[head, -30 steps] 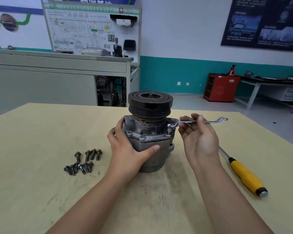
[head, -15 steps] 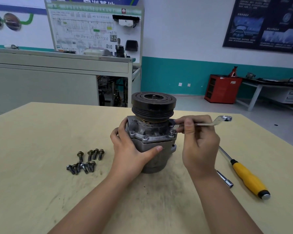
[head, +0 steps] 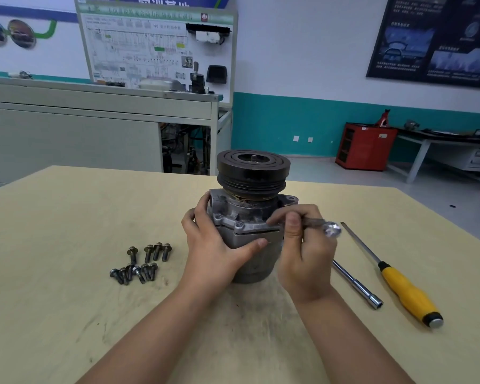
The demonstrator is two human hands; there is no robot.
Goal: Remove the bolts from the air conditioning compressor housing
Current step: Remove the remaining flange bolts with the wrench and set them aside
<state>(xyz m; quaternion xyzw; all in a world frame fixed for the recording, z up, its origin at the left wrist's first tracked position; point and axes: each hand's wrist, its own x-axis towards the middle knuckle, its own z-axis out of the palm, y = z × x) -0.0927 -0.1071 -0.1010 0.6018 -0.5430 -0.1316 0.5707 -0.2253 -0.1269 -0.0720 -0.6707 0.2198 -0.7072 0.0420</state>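
Head view, compressor [head: 247, 217] upright, wrench [head: 320, 223] seemingly pointing right

The compressor [head: 247, 234] is dull grey with dark dirty spots. Its pulley [head: 253, 167] is black with round ring lines. At nine o'clock from it, the bolts [head: 146, 270] are dark grey. At four o'clock, the screwdriver [head: 399, 284] has a yellow handle. The wrench [head: 330, 229] is shiny silver. The table [head: 53, 273] is pale yellow with grey smudges.

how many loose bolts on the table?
10 bolts, left of the compressor: four in a row, six in a bunch nearer the camera. Bunch overlaps, so one may be hidden.
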